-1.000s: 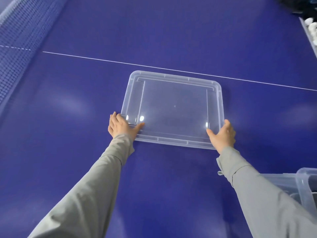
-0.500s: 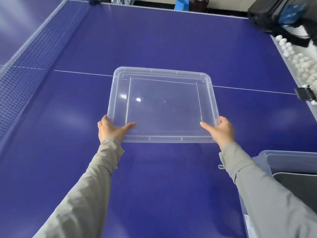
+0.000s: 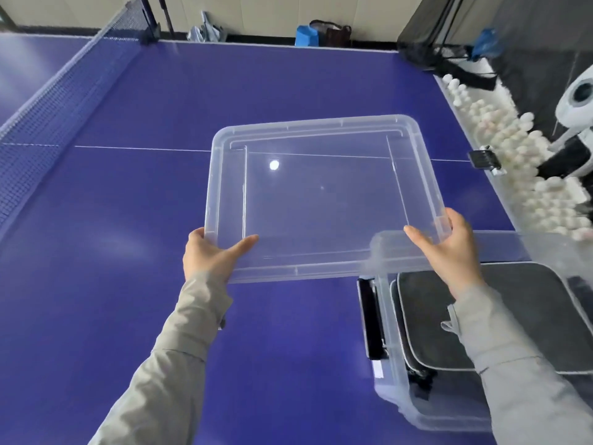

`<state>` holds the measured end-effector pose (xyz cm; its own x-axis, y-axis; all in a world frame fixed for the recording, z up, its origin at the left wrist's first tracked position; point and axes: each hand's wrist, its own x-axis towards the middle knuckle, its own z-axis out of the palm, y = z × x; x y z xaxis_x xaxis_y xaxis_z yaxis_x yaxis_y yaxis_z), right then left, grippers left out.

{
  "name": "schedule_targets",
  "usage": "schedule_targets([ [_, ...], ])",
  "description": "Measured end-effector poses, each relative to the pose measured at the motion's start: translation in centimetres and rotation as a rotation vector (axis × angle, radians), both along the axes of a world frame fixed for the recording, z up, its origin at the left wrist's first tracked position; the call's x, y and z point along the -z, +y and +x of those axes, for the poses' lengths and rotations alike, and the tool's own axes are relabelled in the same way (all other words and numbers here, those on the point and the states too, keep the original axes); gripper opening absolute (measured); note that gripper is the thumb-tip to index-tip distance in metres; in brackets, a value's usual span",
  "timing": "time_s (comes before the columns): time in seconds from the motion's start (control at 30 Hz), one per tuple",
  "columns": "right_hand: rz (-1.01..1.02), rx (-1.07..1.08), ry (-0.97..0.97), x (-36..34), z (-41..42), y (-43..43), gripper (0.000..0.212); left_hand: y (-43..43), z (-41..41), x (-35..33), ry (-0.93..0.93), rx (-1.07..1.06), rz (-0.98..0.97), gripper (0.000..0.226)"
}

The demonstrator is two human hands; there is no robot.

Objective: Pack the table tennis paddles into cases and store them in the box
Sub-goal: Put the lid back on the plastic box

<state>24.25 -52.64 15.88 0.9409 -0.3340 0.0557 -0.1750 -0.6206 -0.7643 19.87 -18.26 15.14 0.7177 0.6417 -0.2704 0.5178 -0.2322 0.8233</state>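
Grip: left hand, right hand on lid over box corner.

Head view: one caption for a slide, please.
Left hand and right hand hold a clear lid near the box with a case.

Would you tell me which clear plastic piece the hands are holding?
The flat lid, gripped at its near corners; the deep box sits on the table.

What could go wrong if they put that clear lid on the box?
The left hand and right hand hold the lid only near one edge, so its far side could dip or slip. It could land crooked on the box. If the case inside sticks up, the lid might not shut.
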Motion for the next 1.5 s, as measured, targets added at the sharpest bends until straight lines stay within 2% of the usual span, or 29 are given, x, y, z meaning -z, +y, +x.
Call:
schedule_targets([
  [0.27,-0.088,0.025,0.042,-1.4,-9.0,-17.5,0.069,-18.3,-7.6,0.5,-0.016,0.066,-0.008,0.078],
  [0.4,-0.082,0.025,0.110,-1.7,-12.4,-23.6,0.072,-25.5,-10.5,1.1,0.015,0.090,0.012,0.093],
  [0.5,-0.105,0.020,0.136,-1.5,-14.4,-26.1,0.070,-28.3,-12.3,1.4,0.091,0.084,0.066,0.095],
  [0.73,-0.172,-0.018,0.173,-0.1,-16.6,-27.5,0.072,-29.7,-14.4,1.7,0.153,0.095,0.129,0.091],
  [1.0,-0.094,0.022,0.218,1.3,-17.5,-28.5,0.071,-30.8,-14.9,1.8,0.146,0.123,0.100,0.079],
  [1.33,-0.078,-0.014,0.334,2.4,-16.5,-29.8,0.081,-29.7,-14.8,3.3,0.152,0.094,0.126,0.085],
  [1.4,0.032,0.050,0.358,2.5,-15.6,-30.6,0.089,-28.3,-14.0,3.6,0.197,0.063,0.088,0.098],
  [1.5,0.275,0.157,0.415,2.8,-13.4,-31.3,0.100,-26.1,-12.0,4.1,0.296,0.075,-0.144,0.110],
])
